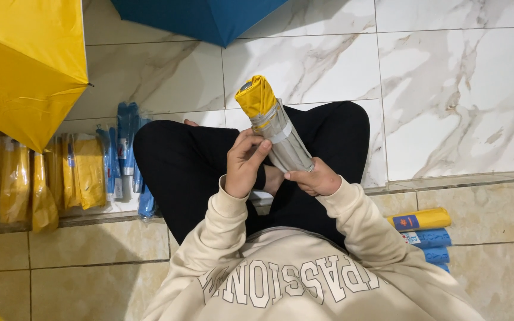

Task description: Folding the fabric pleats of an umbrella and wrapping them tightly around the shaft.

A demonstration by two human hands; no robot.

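At nine o'clock an open yellow umbrella (25, 65) spreads over a row of wrapped yellow packs (43, 178) and blue packs (127, 151) on the floor (447, 89); an open blue umbrella (200, 18) hangs at twelve. At centre, over crossed legs, the folded umbrella (278, 128) tilts toward eleven, its silver canopy already gathered tight with a pale strap around it and yellow cloth showing at the top end; no sleeve covers it yet, so packing looks unfinished. The left hand (245, 163) curls around its middle, fingers pressing near the strap. The right hand (315, 179) grips the lower end in a closed grasp. At four o'clock lie a yellow roll (422, 220) and blue rolls (431, 245).
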